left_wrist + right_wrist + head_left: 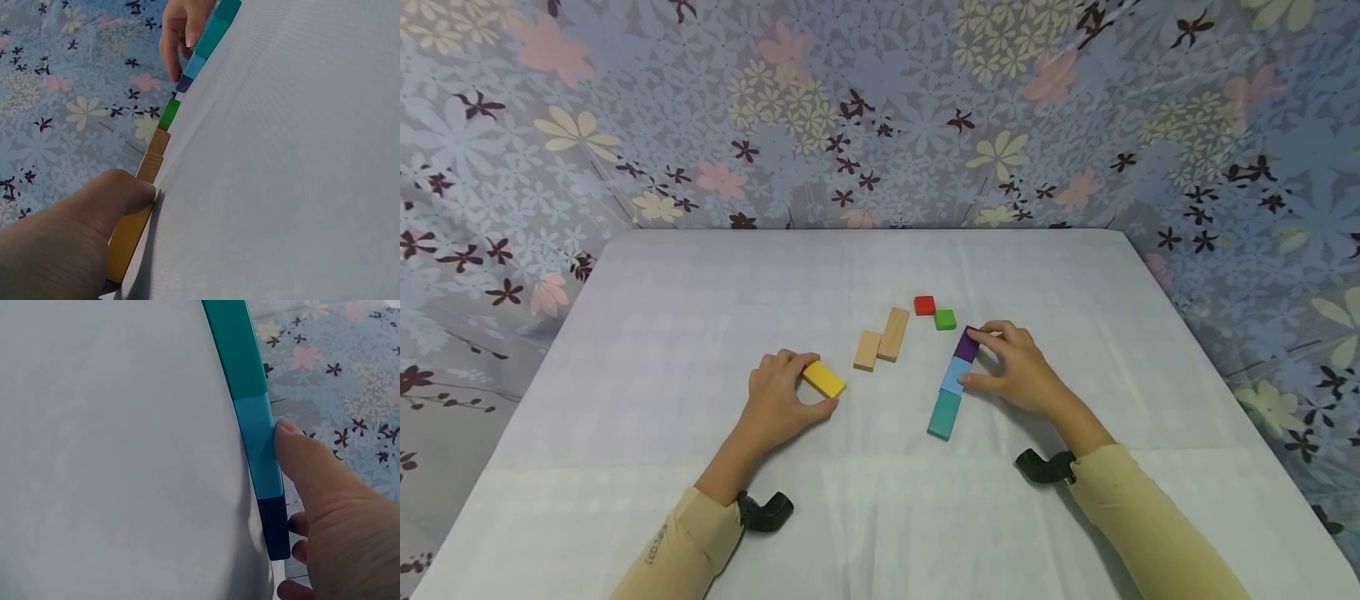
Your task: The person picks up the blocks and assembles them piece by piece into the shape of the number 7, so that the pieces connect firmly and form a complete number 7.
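Note:
My left hand (779,403) holds a yellow block (824,379) by its edges, fingers at the far end and thumb at the near end. In the left wrist view the thumb lies along the yellow block (130,240). My right hand (1018,369) is beside a slanting row of three touching blocks: purple (967,344), light blue (956,374) and teal (944,415). Its index fingertip touches the purple block, and its thumb tip meets the light blue block's right side. The right wrist view shows that thumb against the light blue block (258,450).
Two plain wooden blocks, a shorter one (867,350) and a longer one (892,334), lie side by side between the hands. Behind them sit a red block (924,306) and a green block (945,319), corners close together. A white cloth (715,283) covers the table; flowered fabric (880,108) hangs behind.

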Demonstrator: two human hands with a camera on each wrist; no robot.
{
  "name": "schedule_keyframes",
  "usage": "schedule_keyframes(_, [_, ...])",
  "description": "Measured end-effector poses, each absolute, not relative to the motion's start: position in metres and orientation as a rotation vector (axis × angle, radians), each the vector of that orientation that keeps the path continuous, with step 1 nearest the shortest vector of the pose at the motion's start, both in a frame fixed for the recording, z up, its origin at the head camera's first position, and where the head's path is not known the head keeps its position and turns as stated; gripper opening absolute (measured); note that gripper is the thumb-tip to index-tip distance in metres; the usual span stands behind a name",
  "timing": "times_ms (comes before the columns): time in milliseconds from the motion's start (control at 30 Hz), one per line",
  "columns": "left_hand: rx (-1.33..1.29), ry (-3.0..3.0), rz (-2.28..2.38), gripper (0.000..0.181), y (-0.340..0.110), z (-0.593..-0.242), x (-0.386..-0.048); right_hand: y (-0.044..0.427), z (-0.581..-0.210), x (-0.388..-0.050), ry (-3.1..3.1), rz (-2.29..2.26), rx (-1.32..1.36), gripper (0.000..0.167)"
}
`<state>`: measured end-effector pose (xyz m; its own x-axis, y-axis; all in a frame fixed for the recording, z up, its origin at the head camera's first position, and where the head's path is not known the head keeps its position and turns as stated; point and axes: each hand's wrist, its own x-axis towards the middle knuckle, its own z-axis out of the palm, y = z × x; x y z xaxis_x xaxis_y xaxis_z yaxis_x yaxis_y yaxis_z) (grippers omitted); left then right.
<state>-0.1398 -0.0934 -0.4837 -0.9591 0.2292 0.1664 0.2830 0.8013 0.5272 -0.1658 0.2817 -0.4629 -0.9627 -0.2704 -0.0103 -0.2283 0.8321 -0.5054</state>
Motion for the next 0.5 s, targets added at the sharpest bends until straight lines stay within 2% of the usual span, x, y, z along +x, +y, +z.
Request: schedule_keyframes(500, [-0.408, -2.899, -0.867, 0.069, -0.0935, -0.4840, -0.1406, 0.2771, -0.4585, -0.1670, 2.920, -0.745, -0.402, 0.083])
